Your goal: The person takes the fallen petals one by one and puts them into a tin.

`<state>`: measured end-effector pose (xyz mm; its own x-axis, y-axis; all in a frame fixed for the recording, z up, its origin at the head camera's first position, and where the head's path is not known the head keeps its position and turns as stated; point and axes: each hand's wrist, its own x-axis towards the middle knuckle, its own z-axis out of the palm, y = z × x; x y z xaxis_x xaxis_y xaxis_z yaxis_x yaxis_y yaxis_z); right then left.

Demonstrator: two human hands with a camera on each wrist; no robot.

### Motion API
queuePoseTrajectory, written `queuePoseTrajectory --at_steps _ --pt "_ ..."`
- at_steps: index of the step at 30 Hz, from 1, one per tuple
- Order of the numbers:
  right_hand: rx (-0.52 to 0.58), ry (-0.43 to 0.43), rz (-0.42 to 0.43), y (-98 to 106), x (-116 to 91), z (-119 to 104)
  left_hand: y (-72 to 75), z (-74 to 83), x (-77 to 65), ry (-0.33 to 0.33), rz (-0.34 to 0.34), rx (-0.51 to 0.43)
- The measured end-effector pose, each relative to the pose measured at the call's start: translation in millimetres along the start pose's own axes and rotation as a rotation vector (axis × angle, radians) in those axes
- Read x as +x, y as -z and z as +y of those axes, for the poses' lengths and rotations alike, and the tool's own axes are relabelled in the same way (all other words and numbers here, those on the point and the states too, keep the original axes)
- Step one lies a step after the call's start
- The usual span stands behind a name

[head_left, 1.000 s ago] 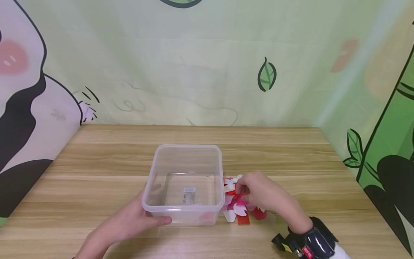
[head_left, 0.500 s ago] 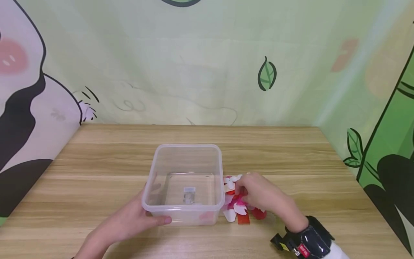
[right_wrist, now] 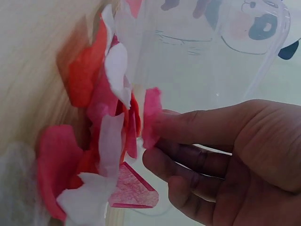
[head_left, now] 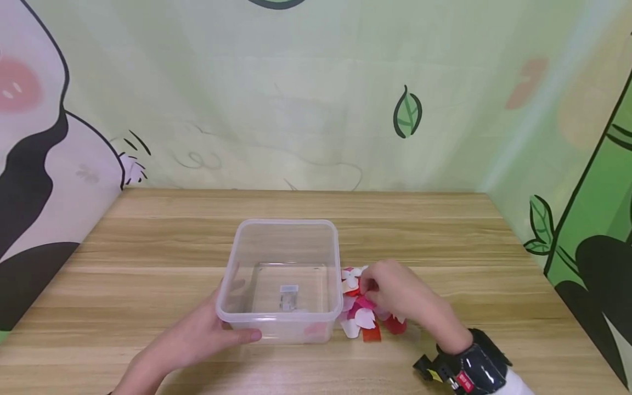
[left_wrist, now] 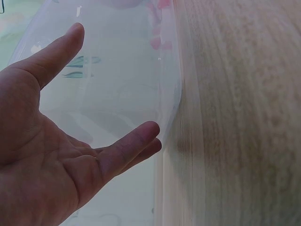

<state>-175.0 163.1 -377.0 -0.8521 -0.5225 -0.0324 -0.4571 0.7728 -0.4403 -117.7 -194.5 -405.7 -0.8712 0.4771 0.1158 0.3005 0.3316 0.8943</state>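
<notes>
Clear plastic meets the left hand (head_left: 212, 332), its fingers spread: an open-topped box (head_left: 278, 317). Just right, the right hand (head_left: 400, 291) pinches a pink petal (right_wrist: 151, 110) beside the red, white and pink pile (head_left: 365, 319). Wooden tabletop (head_left: 419, 230) extends behind and to both sides (the right hand hides some petals).
</notes>
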Motion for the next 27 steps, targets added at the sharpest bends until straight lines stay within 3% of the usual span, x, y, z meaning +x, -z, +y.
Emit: queuePoseTrajectory --at_steps 11,20,27 --pt "0.047 0.043 0.135 4.0 1.0 -2.0 -0.6 -0.8 0.9 -0.013 0.008 0.027" --pt "0.067 0.039 0.294 9.7 -1.1 -9.4 -0.8 -0.4 0.6 -0.014 -0.016 -0.056" --pt "0.077 0.13 0.436 11.7 -3.2 -13.7 0.2 -1.1 1.1 -0.027 0.0 0.016"
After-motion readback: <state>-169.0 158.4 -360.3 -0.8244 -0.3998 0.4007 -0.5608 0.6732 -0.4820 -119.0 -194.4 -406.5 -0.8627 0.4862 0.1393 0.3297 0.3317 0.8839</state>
